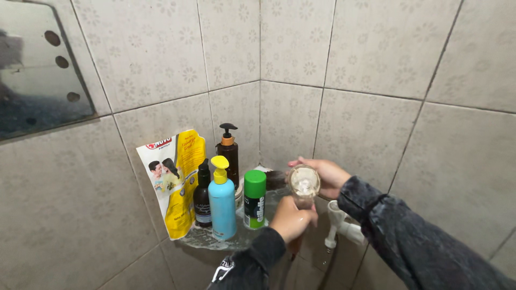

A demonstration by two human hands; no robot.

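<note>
Grip: left hand (291,217) closed round a clear jar (304,187), lifted just right of the green can (255,198); right hand (322,174) cupped its top; remaining bottles stood on the shelf (209,241).

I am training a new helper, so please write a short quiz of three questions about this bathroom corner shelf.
1. True or false: the green-capped can stands left of the blue pump bottle.
2. What does the left hand hold?
A. a clear round jar
B. a sponge
C. a towel
3. Fill in: the yellow pouch leans against the tiled ____.

Key:
1. False; it stands right of it.
2. A; the right hand is at the jar's far side.
3. wall
</note>
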